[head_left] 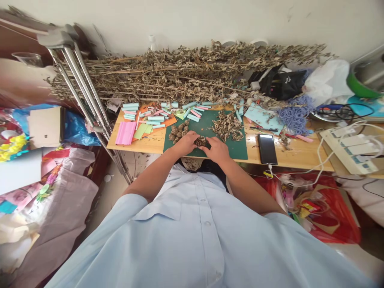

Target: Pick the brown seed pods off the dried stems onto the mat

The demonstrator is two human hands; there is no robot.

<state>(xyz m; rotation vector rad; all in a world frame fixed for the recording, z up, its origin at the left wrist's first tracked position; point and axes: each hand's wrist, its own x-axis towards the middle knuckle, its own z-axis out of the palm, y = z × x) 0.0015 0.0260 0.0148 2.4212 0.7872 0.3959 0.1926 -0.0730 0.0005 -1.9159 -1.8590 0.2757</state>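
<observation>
Left hand [188, 143] and right hand [216, 150] face each other with fingers curled inward and only a narrow gap between them, holding a small brown clump of dried, crumpled leaves [201, 141]. The clump lies directly between the fingertips and touches both hands; its underside is hidden, so whether it rests on the flat dark-green cutting mat [204, 122] or is raised off it cannot be told. Gripping from both sides probably keeps such loose, brittle-looking leaf from falling apart, and having the mat beneath the hands likely catches crumbs before they reach the pale wooden table [150, 145]. Just beyond the left hand and to its left sits a group of rounded brown leaf balls [179, 131], close together, perhaps so that they stay apart from the loose heap of dried grey-brown leaves [228, 126] just beyond the right hand, which seems set within its easy reach. Farther past both hands are slim light-blue paper rolls [156, 119], and behind those long bundles of dried leafy stems [168, 78] lie along the wall, likely out of the way. Well left of the left hand is a bright pink paper stack [125, 133]; well right of the right hand, a black rectangular phone [268, 149] lies plugged into a white cable [271, 169].
</observation>
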